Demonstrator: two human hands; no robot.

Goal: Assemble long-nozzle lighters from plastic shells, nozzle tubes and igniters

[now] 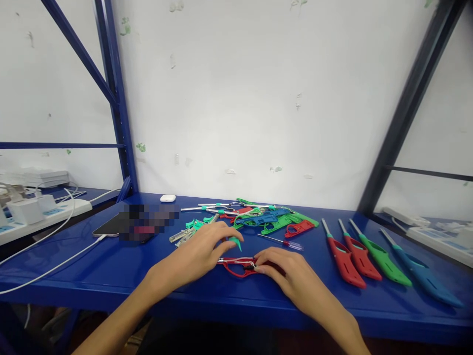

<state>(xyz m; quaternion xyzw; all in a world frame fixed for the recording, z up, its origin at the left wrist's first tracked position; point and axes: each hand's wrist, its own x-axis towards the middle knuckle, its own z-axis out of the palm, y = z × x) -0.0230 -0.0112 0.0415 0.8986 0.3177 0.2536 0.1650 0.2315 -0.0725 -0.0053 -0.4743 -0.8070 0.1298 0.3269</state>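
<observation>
Pinched in my left hand (212,246) is a small teal plastic trigger (235,242), held just above the work. Below it a red lighter casing half (236,268) lies on the blue table, with a metal tube at its left end and a thin wire and a small black part inside. My right hand (283,268) is closed on the right end of this casing, thumb and fingers by the black part. The palm hides the casing's grip end. Behind my left hand lie several clear parts with teal pieces (190,230).
A screwdriver (284,242) lies behind my right hand. Farther back is a pile of green, blue and red casing halves (273,219) with metal tubes. Several assembled lighters (382,259) are lined up at right. A phone (111,225) with a white cable and an earbud case (167,198) lie left.
</observation>
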